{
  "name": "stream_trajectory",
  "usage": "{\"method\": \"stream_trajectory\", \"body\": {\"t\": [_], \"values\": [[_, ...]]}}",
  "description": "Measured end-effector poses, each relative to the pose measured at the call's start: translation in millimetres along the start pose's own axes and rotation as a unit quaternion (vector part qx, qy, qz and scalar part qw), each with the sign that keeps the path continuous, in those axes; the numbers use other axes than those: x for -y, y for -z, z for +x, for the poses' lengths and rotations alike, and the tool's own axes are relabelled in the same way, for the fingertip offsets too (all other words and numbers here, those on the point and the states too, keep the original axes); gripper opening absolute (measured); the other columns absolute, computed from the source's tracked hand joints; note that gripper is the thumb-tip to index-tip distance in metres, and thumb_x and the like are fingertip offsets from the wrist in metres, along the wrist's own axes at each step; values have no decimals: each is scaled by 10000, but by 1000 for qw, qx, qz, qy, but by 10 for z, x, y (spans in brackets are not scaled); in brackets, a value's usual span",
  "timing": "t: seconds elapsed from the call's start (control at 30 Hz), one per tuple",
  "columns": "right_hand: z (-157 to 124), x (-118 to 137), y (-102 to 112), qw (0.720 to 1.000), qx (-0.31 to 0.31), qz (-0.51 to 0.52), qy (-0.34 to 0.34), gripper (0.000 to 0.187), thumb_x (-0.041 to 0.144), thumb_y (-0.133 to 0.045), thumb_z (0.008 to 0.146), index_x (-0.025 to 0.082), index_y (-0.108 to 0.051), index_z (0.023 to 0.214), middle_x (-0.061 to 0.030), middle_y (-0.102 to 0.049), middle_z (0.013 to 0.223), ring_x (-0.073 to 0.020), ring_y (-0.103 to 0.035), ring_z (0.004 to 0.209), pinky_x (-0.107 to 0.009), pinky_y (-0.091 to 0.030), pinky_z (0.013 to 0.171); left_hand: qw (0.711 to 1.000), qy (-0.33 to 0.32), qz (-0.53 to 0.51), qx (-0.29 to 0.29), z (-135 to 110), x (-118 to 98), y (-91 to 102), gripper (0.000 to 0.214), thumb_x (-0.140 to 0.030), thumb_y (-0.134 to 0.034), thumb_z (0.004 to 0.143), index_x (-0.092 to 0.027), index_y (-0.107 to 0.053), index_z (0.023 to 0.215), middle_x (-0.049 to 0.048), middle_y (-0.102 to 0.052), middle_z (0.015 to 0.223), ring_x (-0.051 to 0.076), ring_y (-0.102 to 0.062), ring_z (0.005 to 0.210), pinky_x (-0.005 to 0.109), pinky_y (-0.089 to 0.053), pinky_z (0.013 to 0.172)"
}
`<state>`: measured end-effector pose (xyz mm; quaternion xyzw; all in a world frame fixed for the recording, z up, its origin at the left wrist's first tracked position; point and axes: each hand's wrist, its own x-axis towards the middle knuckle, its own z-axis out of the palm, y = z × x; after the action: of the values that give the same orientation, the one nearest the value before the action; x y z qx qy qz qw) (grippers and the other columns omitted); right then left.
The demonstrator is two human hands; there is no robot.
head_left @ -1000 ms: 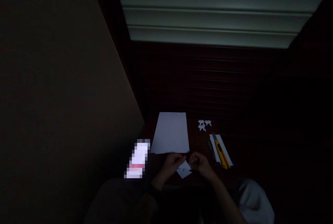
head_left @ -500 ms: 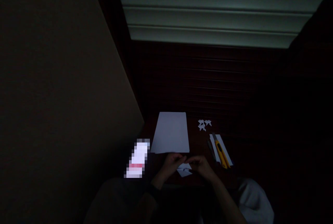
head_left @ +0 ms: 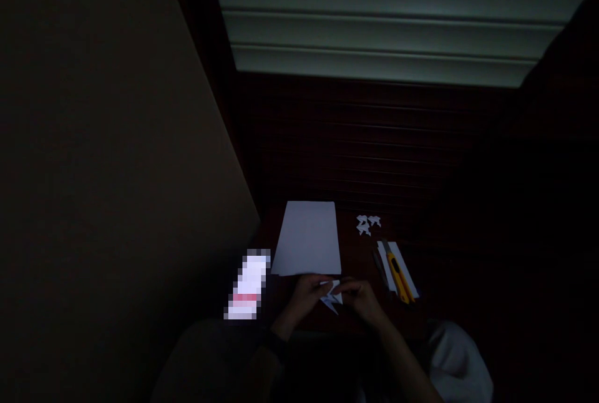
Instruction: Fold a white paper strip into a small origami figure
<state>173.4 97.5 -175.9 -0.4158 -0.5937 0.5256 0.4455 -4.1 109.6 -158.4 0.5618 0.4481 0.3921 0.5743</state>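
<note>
A small piece of folded white paper [head_left: 331, 298] is between my hands, close to the near edge of the dark table. My left hand [head_left: 306, 294] grips its left side, thumb on top. From the right, my right hand [head_left: 362, 297] pinches the other side with thumb and fingers. One pointed flap of the paper sticks out toward me. Dim light hides the finer creases and parts of the fingertips.
A white paper stack [head_left: 309, 237] lies just beyond my hands. Several small folded paper figures [head_left: 362, 224] sit at the back right. A yellow utility knife [head_left: 397, 275] rests on white paper strips [head_left: 408, 271] at right. A lit, pixelated phone [head_left: 248, 284] is at left.
The folded paper has changed shape: its upper part now shows between my fingers, and the lower part has narrowed to a point. Both hands stay in nearly the same place.
</note>
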Motion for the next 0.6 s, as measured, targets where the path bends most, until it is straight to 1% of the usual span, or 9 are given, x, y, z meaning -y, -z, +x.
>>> {"method": "stream_trajectory", "body": {"t": [0.1, 0.2, 0.27, 0.47, 0.53, 0.6], "values": [[-5, 41, 0, 1000, 14, -10, 5, 167, 165, -643, 680, 229, -712, 818, -33, -644, 869, -175, -594, 790, -271, -449, 702, 1000, -13, -20, 8, -2, -10, -2, 352, -369, -596, 733, -132, -663, 985, 105, -672, 990, 233, -612, 885, 319, -452, 788], [-1, 72, 11, 1000, 17, -7, 2, 175, 188, -665, 674, 228, -709, 838, -35, -647, 862, -179, -596, 789, -273, -453, 697, 1000, -18, -18, 12, -1, -11, -4, 341, -360, -592, 740, -134, -665, 986, 105, -670, 1000, 238, -608, 906, 329, -446, 811], [-1, 96, 18, 1000, 26, -5, -1, 180, 205, -677, 670, 226, -708, 846, -37, -650, 866, -183, -598, 796, -276, -454, 702, 1000, -16, -15, 9, 3, 3, -4, 338, -360, -594, 740, -134, -667, 980, 105, -674, 991, 239, -613, 893, 330, -452, 797], [-7, 183, 13, 996, 86, -27, -8, 192, 275, -685, 670, 225, -708, 855, -36, -666, 881, -183, -604, 785, -283, -453, 714, 1000, -9, -6, 3, 11, 39, 0, 347, -372, -598, 732, -125, -673, 965, 106, -692, 925, 237, -630, 822, 323, -469, 738], [-2, 182, 9, 996, 89, -25, -16, 190, 298, -685, 667, 221, -711, 839, -34, -672, 863, -184, -604, 777, -283, -453, 710, 1000, -8, -6, 4, 8, 27, -1, 340, -370, -596, 734, -125, -677, 956, 107, -693, 923, 238, -630, 823, 325, -466, 743], [5, 159, 6, 996, 79, -13, -30, 180, 316, -687, 662, 209, -716, 804, -33, -678, 821, -185, -605, 755, -279, -455, 692, 1000, -9, -11, 5, 3, 5, -4, 338, -369, -597, 734, -127, -677, 955, 106, -691, 932, 243, -627, 839, 330, -464, 758]]}}
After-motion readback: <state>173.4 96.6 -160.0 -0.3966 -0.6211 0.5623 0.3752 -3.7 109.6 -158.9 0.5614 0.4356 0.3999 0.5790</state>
